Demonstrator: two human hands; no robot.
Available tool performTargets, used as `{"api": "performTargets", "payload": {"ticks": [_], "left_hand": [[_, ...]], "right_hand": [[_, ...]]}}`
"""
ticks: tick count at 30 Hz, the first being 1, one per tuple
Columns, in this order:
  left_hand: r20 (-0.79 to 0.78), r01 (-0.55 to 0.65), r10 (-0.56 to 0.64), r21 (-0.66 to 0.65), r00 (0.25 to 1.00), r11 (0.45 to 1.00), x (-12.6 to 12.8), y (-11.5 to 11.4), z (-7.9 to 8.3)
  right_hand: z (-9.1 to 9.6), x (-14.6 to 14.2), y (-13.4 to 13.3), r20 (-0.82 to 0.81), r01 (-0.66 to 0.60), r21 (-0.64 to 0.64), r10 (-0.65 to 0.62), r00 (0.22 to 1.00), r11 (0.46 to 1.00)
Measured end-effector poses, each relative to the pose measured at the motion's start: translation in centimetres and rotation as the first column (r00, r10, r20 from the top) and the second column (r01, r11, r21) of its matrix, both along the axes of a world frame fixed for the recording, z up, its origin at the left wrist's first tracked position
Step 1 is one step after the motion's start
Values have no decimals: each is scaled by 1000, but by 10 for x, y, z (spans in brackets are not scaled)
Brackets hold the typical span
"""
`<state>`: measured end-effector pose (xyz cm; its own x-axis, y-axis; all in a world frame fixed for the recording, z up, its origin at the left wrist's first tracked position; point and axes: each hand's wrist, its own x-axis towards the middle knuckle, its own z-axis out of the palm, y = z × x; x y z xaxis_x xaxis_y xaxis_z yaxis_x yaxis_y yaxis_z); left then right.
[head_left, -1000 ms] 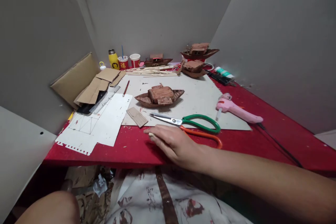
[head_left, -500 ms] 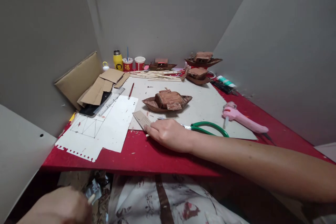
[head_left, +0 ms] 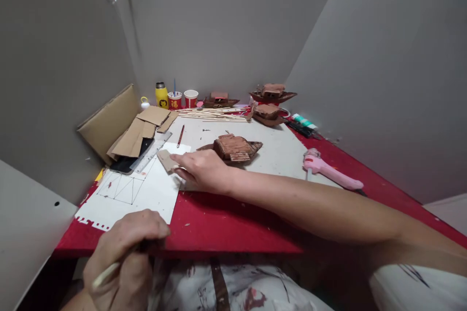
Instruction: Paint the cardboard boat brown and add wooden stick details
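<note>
My right hand (head_left: 204, 167) reaches across the table and pinches a small piece of cardboard (head_left: 168, 161) over the edge of the white paper sheet (head_left: 156, 199). Low on the left, in front of the table edge, my left hand (head_left: 126, 255) is closed round a slim tool with a pale, rounded end (head_left: 105, 275); its working tip is hidden. Just behind my right wrist sits a brown model boat (head_left: 235, 147) with a cabin, partly covered by the hand. Pencil-like lines form a boxed drawing on the paper.
Cardboard pieces (head_left: 136, 136) and a clear ruler (head_left: 151, 152) lie at the left. Wooden sticks (head_left: 215, 114), paper cups (head_left: 190, 98), a yellow bottle (head_left: 161, 95) and more model boats (head_left: 268, 114) stand behind. A pink glue gun (head_left: 333, 172) lies at the right.
My right hand has moved left with the cardboard piece, onto the paper. My left hand has risen towards the table edge with its tool. My forearm now hides the green-handled scissors.
</note>
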<state>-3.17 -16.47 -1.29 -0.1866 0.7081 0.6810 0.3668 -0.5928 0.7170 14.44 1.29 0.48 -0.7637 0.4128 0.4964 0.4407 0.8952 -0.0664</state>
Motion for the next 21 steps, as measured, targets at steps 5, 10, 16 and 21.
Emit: {"api": "performTargets", "payload": {"ticks": [5, 10, 16, 21], "left_hand": [[-189, 90, -132, -218, 973, 972, 32, 26, 23], [66, 302, -323, -564, 944, 768, 68, 60, 33], [302, 563, -496, -620, 814, 547, 117, 101, 40], [407, 628, -495, -632, 768, 455, 138, 120, 42]], "right_hand": [[7, 45, -25, -262, -124, -317, 38, 964, 940], [8, 81, -48, -478, -288, -610, -53, 877, 738], [1, 108, -50, -611, -389, -661, -159, 775, 642], [2, 140, -41, -617, -332, -683, -270, 739, 650]]}}
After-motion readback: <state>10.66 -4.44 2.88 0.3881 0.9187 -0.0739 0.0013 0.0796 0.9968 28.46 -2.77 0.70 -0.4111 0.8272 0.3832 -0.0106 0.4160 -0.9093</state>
